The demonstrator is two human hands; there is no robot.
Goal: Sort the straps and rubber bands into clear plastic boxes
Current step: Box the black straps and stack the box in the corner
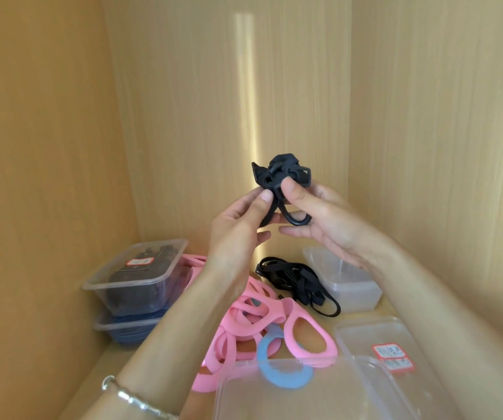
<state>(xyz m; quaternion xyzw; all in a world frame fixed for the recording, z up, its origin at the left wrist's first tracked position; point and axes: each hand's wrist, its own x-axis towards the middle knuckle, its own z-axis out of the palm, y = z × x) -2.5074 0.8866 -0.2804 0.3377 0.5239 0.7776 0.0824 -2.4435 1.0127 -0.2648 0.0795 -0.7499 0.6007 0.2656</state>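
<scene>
Both hands gripped one black bundle (283,175) at frame centre: your left hand (238,225) pinched its hanging loop, your right hand (320,219) pinched the knot. You held it up, clear of everything below, likely to untangle or tighten it before boxing. Loose straps (298,283) lay lower centre, just beside the open box (347,286) at right. Pink bands (253,316) sprawled below, unsorted.
</scene>
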